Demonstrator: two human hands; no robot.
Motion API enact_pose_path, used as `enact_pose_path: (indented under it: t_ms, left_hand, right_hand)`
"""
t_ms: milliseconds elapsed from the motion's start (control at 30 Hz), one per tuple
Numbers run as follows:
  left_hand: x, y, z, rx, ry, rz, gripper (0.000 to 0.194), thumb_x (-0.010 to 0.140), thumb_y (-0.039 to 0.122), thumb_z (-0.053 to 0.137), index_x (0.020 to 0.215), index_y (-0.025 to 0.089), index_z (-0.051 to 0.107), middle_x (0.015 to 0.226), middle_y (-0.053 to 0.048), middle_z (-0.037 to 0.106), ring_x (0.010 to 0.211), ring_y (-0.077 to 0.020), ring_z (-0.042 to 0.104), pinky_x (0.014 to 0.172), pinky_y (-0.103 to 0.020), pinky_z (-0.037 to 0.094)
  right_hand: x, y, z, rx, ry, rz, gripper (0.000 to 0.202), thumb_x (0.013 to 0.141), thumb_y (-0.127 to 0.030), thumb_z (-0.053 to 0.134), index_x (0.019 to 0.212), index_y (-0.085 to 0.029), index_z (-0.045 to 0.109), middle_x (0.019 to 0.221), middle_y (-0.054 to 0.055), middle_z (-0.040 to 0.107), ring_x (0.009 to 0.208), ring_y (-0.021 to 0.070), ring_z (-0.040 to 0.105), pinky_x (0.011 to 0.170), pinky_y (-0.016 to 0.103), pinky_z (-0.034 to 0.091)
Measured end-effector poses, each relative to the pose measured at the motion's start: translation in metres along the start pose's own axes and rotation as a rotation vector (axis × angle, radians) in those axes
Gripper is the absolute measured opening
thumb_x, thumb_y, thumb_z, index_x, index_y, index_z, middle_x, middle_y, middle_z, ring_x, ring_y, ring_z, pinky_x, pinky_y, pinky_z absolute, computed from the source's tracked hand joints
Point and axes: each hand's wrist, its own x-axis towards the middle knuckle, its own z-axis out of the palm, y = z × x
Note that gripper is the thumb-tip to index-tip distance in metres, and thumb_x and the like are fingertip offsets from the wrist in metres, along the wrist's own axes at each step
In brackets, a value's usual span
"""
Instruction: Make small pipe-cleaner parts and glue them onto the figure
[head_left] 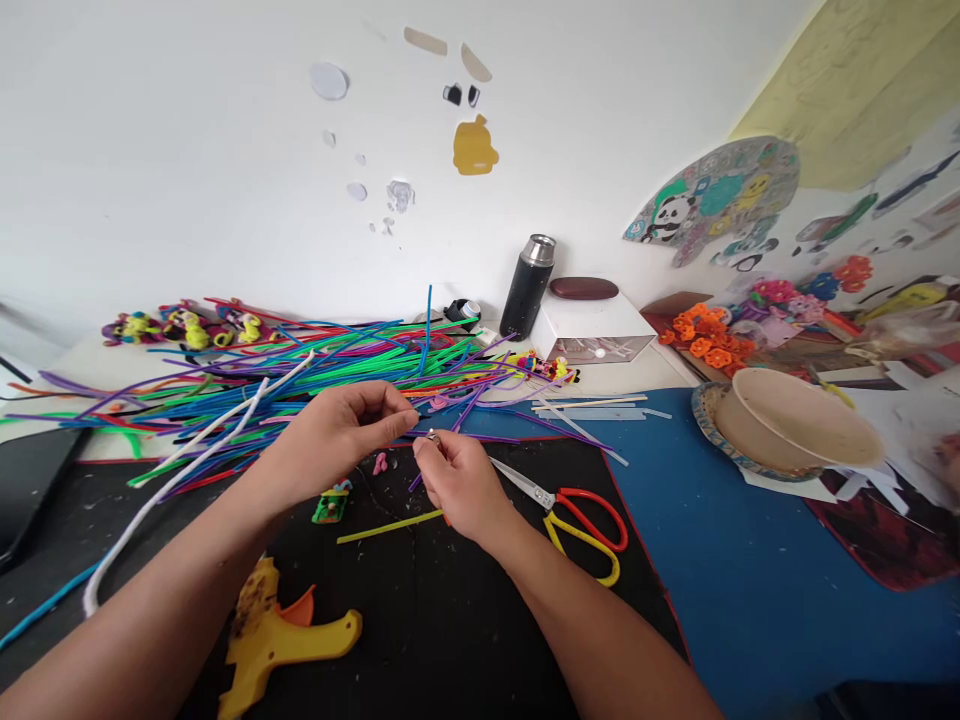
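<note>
My left hand (352,430) is closed in a pinch, with a small dark tip showing at its fingertips. Just right of it, my right hand (465,485) is curled shut; a small shiny bit shows by its thumb, too little to name. Below the hands a yellow pipe cleaner (386,527) lies on the black mat (465,640), its right end running behind my right hand. A small green figure (331,505) and a pink twisted piece (380,463) lie near my left wrist. Scissors (574,515) with red and yellow handles rest beside my right hand.
A yellow glue gun (300,645) lies in front. Behind the hands spreads a heap of coloured pipe cleaners (360,365). Further back stand a black thermos (528,287) and a white box (592,330). A beige bowl (806,420) is at right.
</note>
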Motion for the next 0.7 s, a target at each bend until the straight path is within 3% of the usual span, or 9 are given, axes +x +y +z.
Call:
enact_pose_path:
  t_ms: [300,700]
  left_hand:
    - [-0.0001,-0.0082,-0.0014,0.010,-0.013,0.003,0.042,0.092,0.062,0.077,0.089,0.020,0.076,0.078,0.000,0.068,0.071,-0.0165,0.056,0.065,-0.027,0.045]
    - [0.0008,-0.0068,0.0007,-0.011,-0.033,-0.007,0.045,0.086,0.064,0.082,0.087,0.019,0.076,0.077,0.000,0.066,0.069,-0.0163,0.055,0.064,-0.027,0.045]
  right_hand:
    - [0.0015,0.0031,-0.0005,-0.004,0.003,-0.011,0.045,0.098,-0.057,0.065,0.075,-0.027,0.041,0.059,-0.010,0.032,0.051,0.0111,0.029,0.051,0.027,0.021]
    - [0.0032,0.0043,-0.0016,0.032,0.000,-0.006,0.047,0.096,-0.059,0.069,0.075,-0.027,0.042,0.060,-0.010,0.032,0.051,0.0102,0.027,0.050,0.027,0.021]
